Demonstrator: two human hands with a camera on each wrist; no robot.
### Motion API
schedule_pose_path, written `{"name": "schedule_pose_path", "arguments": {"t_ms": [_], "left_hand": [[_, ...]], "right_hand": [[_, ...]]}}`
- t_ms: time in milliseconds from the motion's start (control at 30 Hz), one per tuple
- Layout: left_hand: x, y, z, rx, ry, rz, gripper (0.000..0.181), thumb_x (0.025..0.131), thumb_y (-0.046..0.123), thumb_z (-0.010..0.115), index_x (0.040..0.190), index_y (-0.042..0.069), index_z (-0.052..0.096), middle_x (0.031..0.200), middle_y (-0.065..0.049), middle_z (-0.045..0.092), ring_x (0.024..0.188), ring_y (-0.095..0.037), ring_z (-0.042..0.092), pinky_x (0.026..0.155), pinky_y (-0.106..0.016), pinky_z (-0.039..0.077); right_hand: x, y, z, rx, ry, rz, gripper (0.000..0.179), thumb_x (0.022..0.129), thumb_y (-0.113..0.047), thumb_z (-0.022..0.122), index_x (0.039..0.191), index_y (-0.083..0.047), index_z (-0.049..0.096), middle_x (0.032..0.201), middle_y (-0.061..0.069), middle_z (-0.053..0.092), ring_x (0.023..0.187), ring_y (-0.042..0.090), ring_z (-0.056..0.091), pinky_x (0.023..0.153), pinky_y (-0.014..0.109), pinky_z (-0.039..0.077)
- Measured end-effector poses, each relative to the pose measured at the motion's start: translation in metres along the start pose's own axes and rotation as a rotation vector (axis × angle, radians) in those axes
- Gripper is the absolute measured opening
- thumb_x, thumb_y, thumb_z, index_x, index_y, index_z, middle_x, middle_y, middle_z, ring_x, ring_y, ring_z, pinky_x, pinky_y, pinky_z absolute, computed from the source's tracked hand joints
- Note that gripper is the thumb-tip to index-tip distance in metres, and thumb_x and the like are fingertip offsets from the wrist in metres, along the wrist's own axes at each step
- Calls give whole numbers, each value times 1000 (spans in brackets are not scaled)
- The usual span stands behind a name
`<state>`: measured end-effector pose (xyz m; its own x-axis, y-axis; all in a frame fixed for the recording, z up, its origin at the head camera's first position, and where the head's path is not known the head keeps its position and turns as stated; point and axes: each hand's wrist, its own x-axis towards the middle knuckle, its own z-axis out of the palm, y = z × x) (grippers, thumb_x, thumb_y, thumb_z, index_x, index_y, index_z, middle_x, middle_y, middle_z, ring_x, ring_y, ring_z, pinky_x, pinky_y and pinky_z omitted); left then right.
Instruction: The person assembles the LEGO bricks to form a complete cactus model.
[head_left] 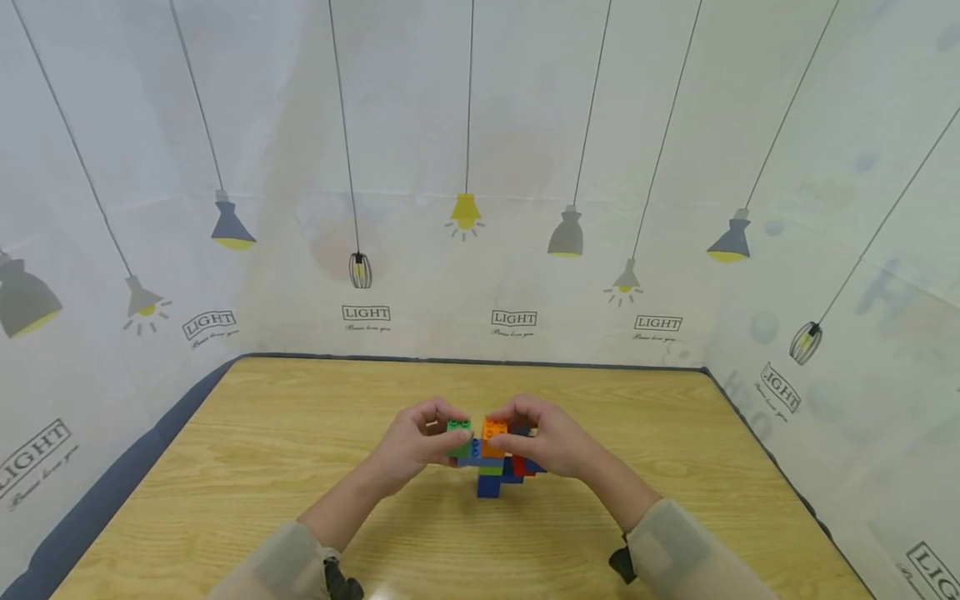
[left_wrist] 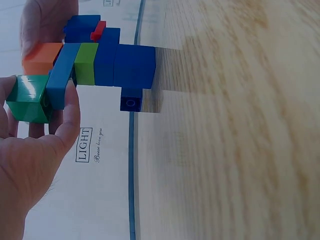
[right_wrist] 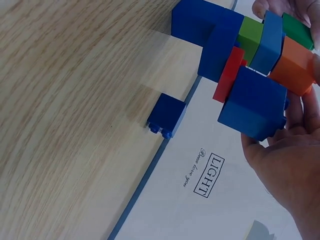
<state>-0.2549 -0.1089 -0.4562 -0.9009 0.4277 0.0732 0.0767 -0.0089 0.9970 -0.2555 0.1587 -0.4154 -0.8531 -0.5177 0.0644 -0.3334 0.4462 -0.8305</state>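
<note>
A stack of toy building bricks stands on the table, with a dark blue brick (head_left: 489, 487) at its foot, a lime brick (right_wrist: 250, 36) above and a lighter blue brick (left_wrist: 63, 77) across the top. My left hand (head_left: 411, 446) pinches a green brick (left_wrist: 31, 97) on the left end of that crosspiece. With thumb and fingers, my right hand (head_left: 555, 440) grips the orange brick (head_left: 495, 435) beside it. A thin red brick (right_wrist: 229, 75) and a large blue brick (right_wrist: 254, 102) stick out on the right side, near my right hand.
A single blue brick (right_wrist: 166, 114) lies on the wooden table (head_left: 300, 433), apart from the stack. Behind the table's dark edge hangs a pale cloth (head_left: 420, 150) printed with lamps.
</note>
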Motion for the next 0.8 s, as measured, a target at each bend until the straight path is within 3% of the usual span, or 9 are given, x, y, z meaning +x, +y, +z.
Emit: {"name": "schedule_pose_path", "arguments": {"t_ms": [233,500,800], "left_hand": [[0,-1,0,7,1,4,35,105,17,76,131,-3,65,117,-6,67,102,-22,71,82,-40,69],[0,-1,-1,1,0,-8,33,104,18,77,130,-1,67,117,-7,67,103,-22,71,82,-39,69],[1,-1,-1,3,-1,-6,34,104,18,78,130,-1,66,118,-7,67,102,-22,71,82,-38,69]], "right_hand": [[0,2,0,5,-4,-7,35,105,-29,78,134,-11,73,124,7,76,106,19,70,91,26,61],[3,2,2,-12,-15,-36,34,105,-30,77,132,-10,73,125,8,76,108,19,72,93,29,62],[4,5,2,15,-2,9,33,103,-31,79,132,-15,74,125,4,75,110,23,68,95,35,61]]}}
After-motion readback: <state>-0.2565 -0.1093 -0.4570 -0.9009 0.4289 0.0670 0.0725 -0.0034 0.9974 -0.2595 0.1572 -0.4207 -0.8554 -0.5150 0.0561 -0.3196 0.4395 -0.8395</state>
